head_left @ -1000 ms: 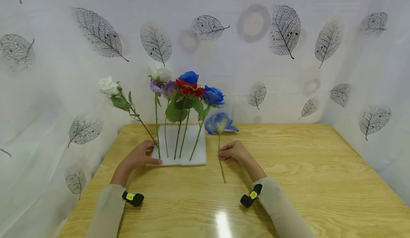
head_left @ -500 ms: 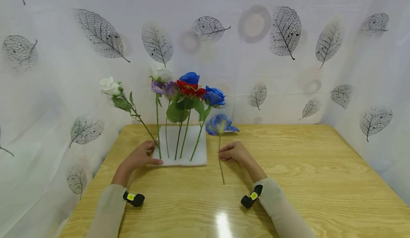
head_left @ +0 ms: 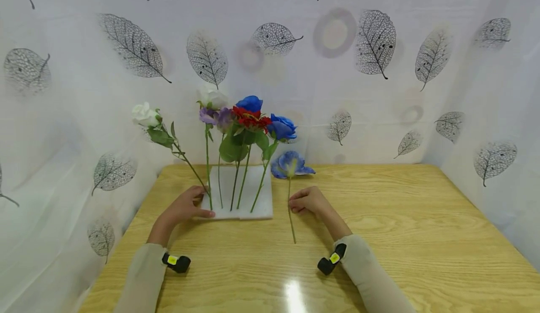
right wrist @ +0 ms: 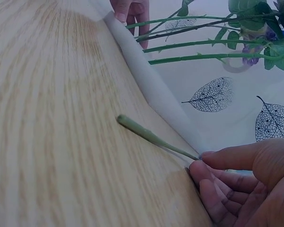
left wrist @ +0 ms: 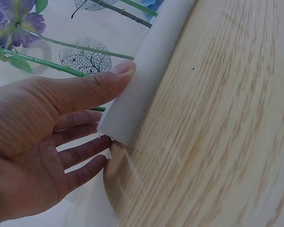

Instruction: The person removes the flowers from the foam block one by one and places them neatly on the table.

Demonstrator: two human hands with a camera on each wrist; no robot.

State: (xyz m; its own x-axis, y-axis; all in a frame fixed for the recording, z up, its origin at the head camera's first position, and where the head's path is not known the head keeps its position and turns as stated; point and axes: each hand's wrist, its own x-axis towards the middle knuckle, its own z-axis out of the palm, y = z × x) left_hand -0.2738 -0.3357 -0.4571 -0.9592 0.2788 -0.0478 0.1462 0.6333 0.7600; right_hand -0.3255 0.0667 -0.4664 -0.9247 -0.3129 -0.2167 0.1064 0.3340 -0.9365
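A white foam board (head_left: 263,196) lies on the table with several artificial flowers standing in it: white roses (head_left: 145,115), a purple flower (head_left: 214,116), a red flower (head_left: 251,118) and blue roses (head_left: 281,127). My left hand (head_left: 185,204) holds the board's front left corner, thumb on the front edge (left wrist: 137,90) and fingers along the left side. To the right of the board, my right hand (head_left: 310,199) pinches the thin stem of a blue-violet flower (head_left: 291,165) between thumb and fingers. The stem's lower end (right wrist: 137,128) sticks out toward me above the wood.
The wooden table (head_left: 401,219) stretches out to the right and in front of the board. Behind it hangs a pale curtain (head_left: 295,83) printed with dark leaves. The leftmost white rose leans out to the left over my left hand.
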